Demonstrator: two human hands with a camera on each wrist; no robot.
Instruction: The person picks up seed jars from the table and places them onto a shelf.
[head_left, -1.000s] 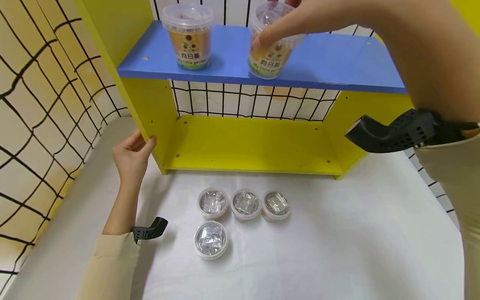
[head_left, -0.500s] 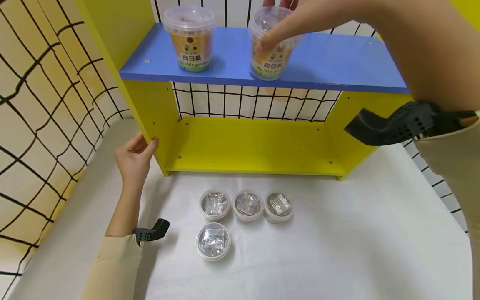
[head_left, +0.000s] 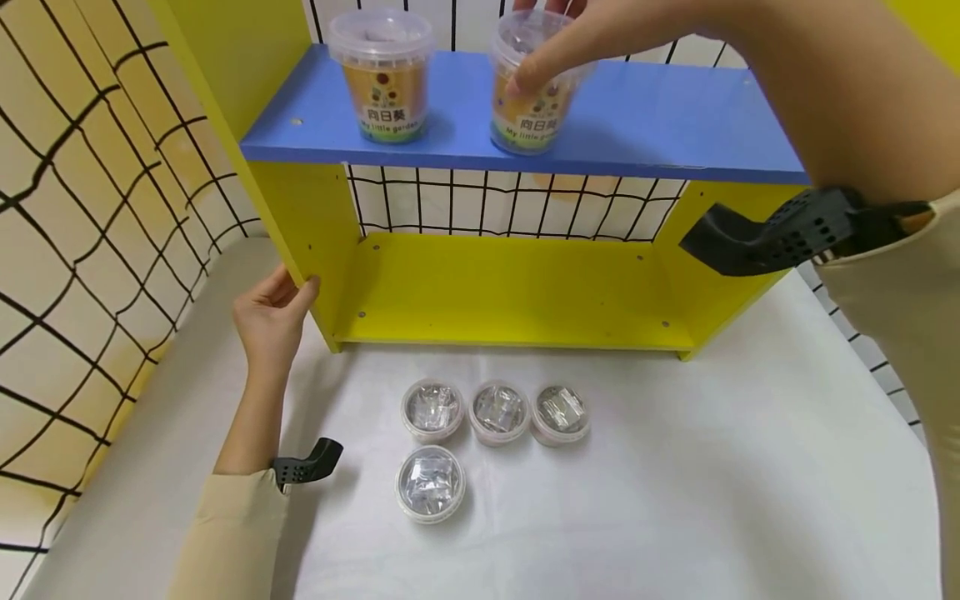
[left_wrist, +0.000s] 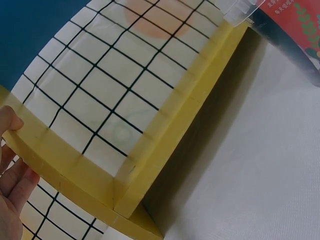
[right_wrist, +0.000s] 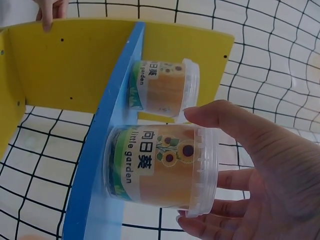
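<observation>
My right hand (head_left: 600,37) grips a clear lidded plastic tub (head_left: 528,117) with an orange sunflower label, its thumb across the front near the rim. The tub stands upright on the blue shelf board (head_left: 675,117), close to the front edge. In the right wrist view, the fingers (right_wrist: 225,207) wrap the far side of its lid. A matching tub (head_left: 386,100) stands to the left on the same board. Lower down, my left hand (head_left: 270,321) pinches the front edge of the yellow side panel (head_left: 303,242), thumb inside and other fingers outside.
Several lidded tubs stand on the white tabletop before the shelf: a row with a left tub (head_left: 432,410), a middle tub (head_left: 498,412) and a right tub (head_left: 560,414), plus a nearer tub (head_left: 430,483). Black wire grid (head_left: 90,242) encloses the back and sides.
The tub in my right hand was tilted, with its base near the board's front edge; it now stands straighter and slightly farther left. My left hand keeps its hold on the panel.
</observation>
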